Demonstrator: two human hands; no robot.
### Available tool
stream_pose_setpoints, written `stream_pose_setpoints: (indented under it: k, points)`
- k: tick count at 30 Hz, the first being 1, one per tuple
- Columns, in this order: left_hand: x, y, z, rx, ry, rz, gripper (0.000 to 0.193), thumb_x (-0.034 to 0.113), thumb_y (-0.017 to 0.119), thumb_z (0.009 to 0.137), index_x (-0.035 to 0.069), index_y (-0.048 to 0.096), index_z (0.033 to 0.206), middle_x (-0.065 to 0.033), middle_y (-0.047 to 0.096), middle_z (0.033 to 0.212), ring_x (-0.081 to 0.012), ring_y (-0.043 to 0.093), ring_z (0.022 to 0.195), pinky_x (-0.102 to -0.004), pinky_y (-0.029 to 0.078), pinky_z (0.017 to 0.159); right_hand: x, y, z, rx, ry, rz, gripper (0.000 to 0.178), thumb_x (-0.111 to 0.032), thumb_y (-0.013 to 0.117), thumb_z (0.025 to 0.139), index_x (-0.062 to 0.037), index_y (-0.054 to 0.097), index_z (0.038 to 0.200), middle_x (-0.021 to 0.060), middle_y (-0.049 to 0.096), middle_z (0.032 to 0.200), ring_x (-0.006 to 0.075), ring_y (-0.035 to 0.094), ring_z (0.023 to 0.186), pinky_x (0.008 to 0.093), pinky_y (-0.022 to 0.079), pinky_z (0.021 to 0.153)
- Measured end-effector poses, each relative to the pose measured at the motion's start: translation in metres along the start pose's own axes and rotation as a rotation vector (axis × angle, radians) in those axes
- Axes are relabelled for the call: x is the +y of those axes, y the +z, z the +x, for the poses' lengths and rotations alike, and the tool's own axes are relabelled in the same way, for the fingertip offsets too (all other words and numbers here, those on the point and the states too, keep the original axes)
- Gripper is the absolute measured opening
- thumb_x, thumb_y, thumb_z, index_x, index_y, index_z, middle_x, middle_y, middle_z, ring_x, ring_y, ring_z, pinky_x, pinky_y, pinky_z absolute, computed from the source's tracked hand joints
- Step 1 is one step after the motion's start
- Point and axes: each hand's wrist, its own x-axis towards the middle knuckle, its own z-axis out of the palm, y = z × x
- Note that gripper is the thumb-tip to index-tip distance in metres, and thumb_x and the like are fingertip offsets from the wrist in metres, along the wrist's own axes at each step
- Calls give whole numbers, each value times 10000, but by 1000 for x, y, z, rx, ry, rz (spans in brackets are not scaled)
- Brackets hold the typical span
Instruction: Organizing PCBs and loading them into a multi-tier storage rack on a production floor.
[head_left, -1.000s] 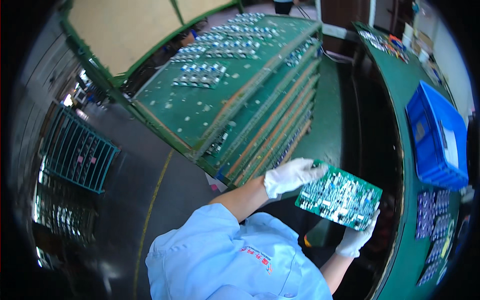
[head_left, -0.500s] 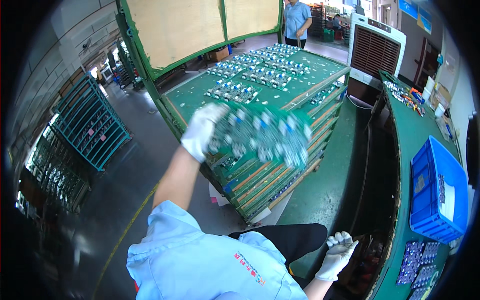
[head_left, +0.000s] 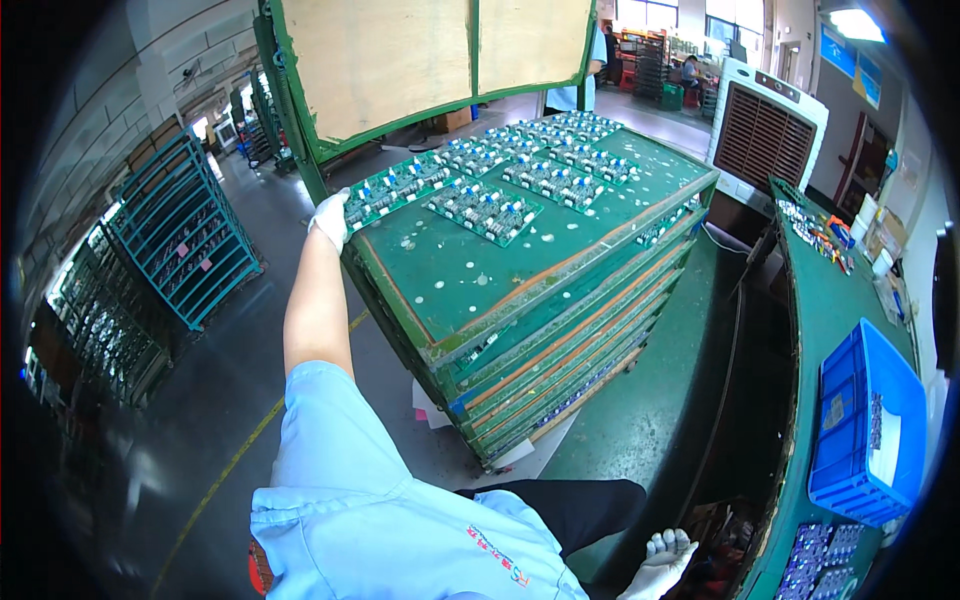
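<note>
My left hand (head_left: 331, 218), in a white glove, is at the far left edge of a green rack's top. It grips the near left end of a green circuit board panel (head_left: 398, 188) studded with blue and white parts. The panel rests on or just above the green top (head_left: 440, 275); I cannot tell which. Beside it lies another circuit board panel (head_left: 485, 210), with several more behind. My right hand (head_left: 662, 562), also gloved, hangs low beside the workbench, palm up. Its fingers are loosely curled and apart, with nothing in them.
Stacked shelves (head_left: 560, 370) fill the rack below its top. A green workbench (head_left: 800, 450) runs along the right with a blue bin (head_left: 865, 430), purple circuit boards (head_left: 815, 560) and tools. An air cooler (head_left: 765, 140) stands behind. A teal rack (head_left: 185, 235) is at left.
My left hand has carried the circuit board panel from over the rack's near side to its far left edge, beside the other panels. My right hand has dropped slightly.
</note>
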Motion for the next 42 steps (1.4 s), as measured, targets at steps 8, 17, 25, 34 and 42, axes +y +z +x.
stream_pose_setpoints:
  k: [8,17,25,34,42]
  points:
    - [43,-6,-19,-479,-117,99,249,257,561,924,47,641,1031,-55,682,940,-169,656,817,-309,516,780,22,18,19,35,132,-95,443,-437,424,973,-28,556,1081,103,583,963,250,541,862,352,432,770]
    - [13,79,-14,-1214,228,646,435,323,500,932,-22,617,1170,-119,610,1224,-210,531,1162,-323,363,1020,68,65,57,-56,82,-351,438,-491,450,948,-75,565,1018,60,608,881,202,584,743,312,455,672]
    - [10,73,-11,-991,438,1122,477,445,488,911,67,638,1161,-144,641,1121,-259,577,1044,-328,403,963,85,72,62,-62,174,-380,401,-452,459,952,-72,558,1036,73,619,884,223,607,748,332,471,691]
    - [10,98,-30,-763,401,1437,587,502,333,959,12,640,1058,-229,631,1042,-373,577,987,-401,436,903,82,63,54,-90,86,-406,404,-436,484,946,-53,543,1060,82,605,882,209,601,743,308,473,676]
    - [5,108,-54,-571,654,1595,506,405,333,959,-3,621,875,-250,629,929,-427,586,922,-478,449,832,72,40,36,-26,45,-412,421,-440,483,944,-43,535,1073,77,598,873,201,593,729,312,471,680]
